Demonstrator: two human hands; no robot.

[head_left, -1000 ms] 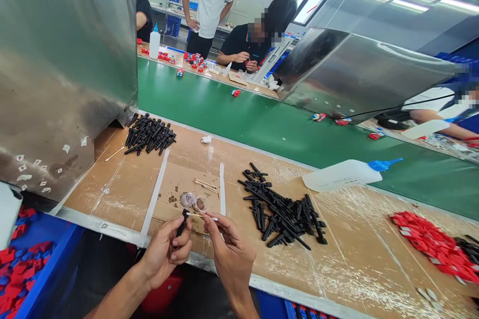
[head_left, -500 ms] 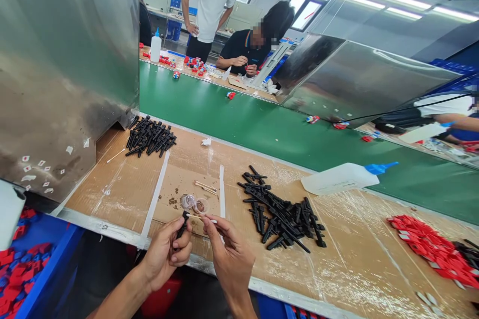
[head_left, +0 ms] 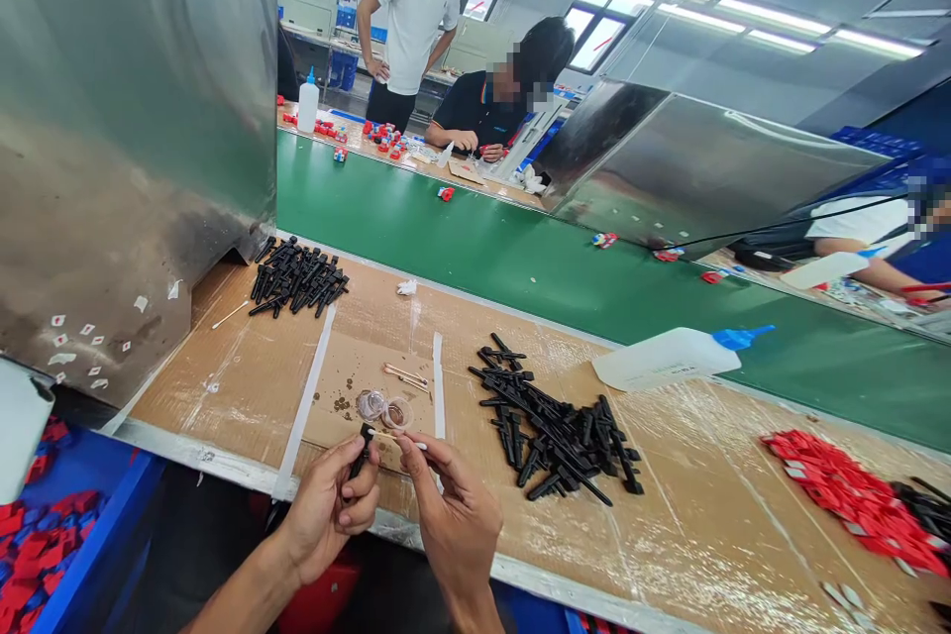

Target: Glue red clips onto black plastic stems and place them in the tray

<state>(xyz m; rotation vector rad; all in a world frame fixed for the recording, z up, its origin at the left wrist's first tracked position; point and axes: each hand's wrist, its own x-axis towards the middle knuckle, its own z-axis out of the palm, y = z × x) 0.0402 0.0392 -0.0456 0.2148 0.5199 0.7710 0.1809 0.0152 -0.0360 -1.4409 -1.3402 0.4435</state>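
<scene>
My left hand (head_left: 331,500) is closed around a small black plastic part (head_left: 363,456), held upright with its wider end at the top. Between thumb and fingers, my right hand (head_left: 453,505) pinches a cotton swab (head_left: 393,437). One swab tip meets the top of the black part; the other pokes out past my right fingers. Just beyond my hands are two small round clear dishes, one (head_left: 369,404) at left and one (head_left: 396,413) at right. They stand on a stained cardboard piece (head_left: 327,431), where several used swabs (head_left: 405,375) lie.
Black parts form a left pile (head_left: 297,277) and a larger right pile (head_left: 557,426). A white bottle (head_left: 665,360) lies near the green belt (head_left: 482,238). Red parts (head_left: 847,495) are heaped at right. A metal panel (head_left: 134,158) rises at left above a blue bin (head_left: 111,525). Co-workers are across.
The view has shifted slightly. Both hands keep their holds, and the swab tip stays at the top of the black part. Across the belt, the seated co-worker's hands have moved a little.
</scene>
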